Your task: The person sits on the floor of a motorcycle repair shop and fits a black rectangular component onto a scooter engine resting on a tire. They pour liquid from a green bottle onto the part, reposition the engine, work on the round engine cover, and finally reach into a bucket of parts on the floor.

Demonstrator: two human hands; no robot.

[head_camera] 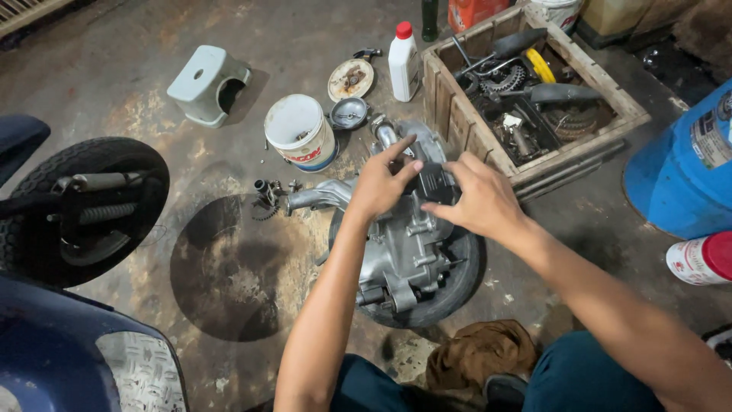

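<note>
A silver scooter engine [404, 244] lies on the stained concrete floor, resting on its black tyre [457, 286]. Both my hands are on top of it. My left hand [381, 183] and my right hand [476, 200] together grip a small black boxy part [433, 183] held against the engine's upper side. My left forefinger points up and away. A metal pipe [316, 196] sticks out of the engine to the left.
A white bucket [300, 131], a round metal cover [351, 79] and a white bottle with a red cap [402, 62] stand beyond the engine. A wooden crate of parts [442, 99] is at upper right, a blue drum [679, 175] right, a scooter wheel [84, 210] left, a pale stool [206, 82] upper left, a brown rag [480, 355] near my knees.
</note>
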